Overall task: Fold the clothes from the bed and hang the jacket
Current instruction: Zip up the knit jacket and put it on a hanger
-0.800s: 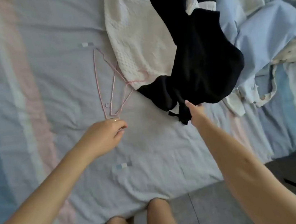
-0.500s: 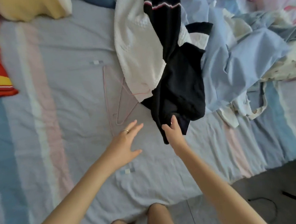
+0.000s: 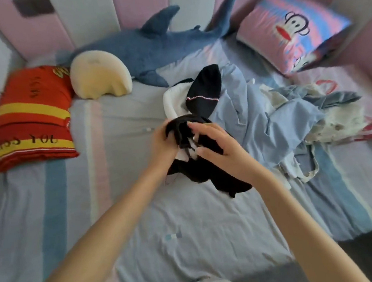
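Black garment (image 3: 208,175): we are curling our fingers (image 3: 196,125) round its bunched middle, left hand (image 3: 163,144) and right hand (image 3: 221,150) both gripping it just over the bed (image 3: 192,234), beside the blue clothes pile (image 3: 272,124). We are judging it best to hunt out a hem or shoulder seam and shake it flat before folding. Its long axis is running from the striped far end toward us, loose end drooping near-right.
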`<control>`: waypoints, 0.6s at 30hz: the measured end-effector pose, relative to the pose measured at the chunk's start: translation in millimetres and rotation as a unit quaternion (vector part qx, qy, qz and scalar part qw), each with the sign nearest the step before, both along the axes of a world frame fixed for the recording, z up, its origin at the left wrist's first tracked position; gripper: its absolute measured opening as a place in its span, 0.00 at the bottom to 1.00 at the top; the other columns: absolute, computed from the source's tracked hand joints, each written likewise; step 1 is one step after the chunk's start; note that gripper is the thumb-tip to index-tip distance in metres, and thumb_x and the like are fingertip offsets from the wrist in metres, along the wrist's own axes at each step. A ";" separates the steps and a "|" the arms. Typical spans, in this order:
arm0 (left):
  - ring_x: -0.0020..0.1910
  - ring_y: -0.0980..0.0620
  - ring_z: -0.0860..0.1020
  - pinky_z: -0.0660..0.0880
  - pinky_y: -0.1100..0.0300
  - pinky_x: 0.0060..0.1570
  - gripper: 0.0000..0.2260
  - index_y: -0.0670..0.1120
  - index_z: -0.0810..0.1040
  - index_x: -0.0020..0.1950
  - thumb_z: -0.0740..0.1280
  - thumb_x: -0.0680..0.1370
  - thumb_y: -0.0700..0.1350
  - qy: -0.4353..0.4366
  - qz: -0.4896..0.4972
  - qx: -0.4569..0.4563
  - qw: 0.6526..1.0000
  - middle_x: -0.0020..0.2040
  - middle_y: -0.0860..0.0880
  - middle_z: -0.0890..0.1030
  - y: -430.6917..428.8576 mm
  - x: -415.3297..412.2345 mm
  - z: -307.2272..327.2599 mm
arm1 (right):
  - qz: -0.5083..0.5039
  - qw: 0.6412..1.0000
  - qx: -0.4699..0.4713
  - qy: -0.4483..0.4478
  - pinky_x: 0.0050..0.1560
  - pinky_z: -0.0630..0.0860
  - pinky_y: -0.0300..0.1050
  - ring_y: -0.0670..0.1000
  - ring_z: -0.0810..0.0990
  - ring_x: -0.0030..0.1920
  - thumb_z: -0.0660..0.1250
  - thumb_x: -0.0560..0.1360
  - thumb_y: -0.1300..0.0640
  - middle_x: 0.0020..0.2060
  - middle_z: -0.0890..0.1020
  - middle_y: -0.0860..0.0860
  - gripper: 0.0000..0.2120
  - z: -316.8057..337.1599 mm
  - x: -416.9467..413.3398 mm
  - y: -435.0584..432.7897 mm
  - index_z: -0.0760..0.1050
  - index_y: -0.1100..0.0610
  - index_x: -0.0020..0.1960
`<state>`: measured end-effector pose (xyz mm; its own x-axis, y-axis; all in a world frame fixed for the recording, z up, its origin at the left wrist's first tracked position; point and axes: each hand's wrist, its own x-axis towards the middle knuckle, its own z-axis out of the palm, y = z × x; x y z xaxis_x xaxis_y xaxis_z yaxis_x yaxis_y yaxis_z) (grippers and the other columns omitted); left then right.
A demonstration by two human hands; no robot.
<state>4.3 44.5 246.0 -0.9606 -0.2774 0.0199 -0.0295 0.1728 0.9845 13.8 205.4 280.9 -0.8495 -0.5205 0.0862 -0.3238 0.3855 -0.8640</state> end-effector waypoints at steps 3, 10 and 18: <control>0.35 0.54 0.75 0.71 0.62 0.36 0.13 0.44 0.72 0.36 0.56 0.78 0.33 -0.008 0.059 0.134 0.989 0.32 0.51 0.76 -4.1 0.5 62.5 | -0.159 0.967 0.161 0.115 0.74 0.54 0.56 0.50 0.56 0.72 0.75 0.64 0.42 0.69 0.60 0.50 0.46 -0.2 10.5 7.3 0.54 0.46 0.74; 0.33 0.54 0.69 0.67 0.60 0.36 0.04 0.46 0.70 0.33 0.58 0.68 0.42 0.139 -0.012 0.105 0.985 0.28 0.55 0.72 -28.0 45.1 169.1 | -0.127 0.966 0.201 -0.104 0.50 0.74 0.48 0.52 0.78 0.45 0.72 0.69 0.51 0.43 0.79 0.51 0.13 3.3 21.9 3.8 0.74 0.56 0.50; 0.41 0.51 0.72 0.68 0.57 0.44 0.07 0.43 0.71 0.38 0.54 0.70 0.37 0.226 0.151 -0.017 0.962 0.39 0.43 0.72 -116.1 103.2 237.0 | -0.296 0.919 -0.228 0.126 0.42 0.72 0.32 0.39 0.77 0.38 0.63 0.69 0.69 0.36 0.80 0.44 0.13 171.5 0.8 -12.1 0.79 0.57 0.47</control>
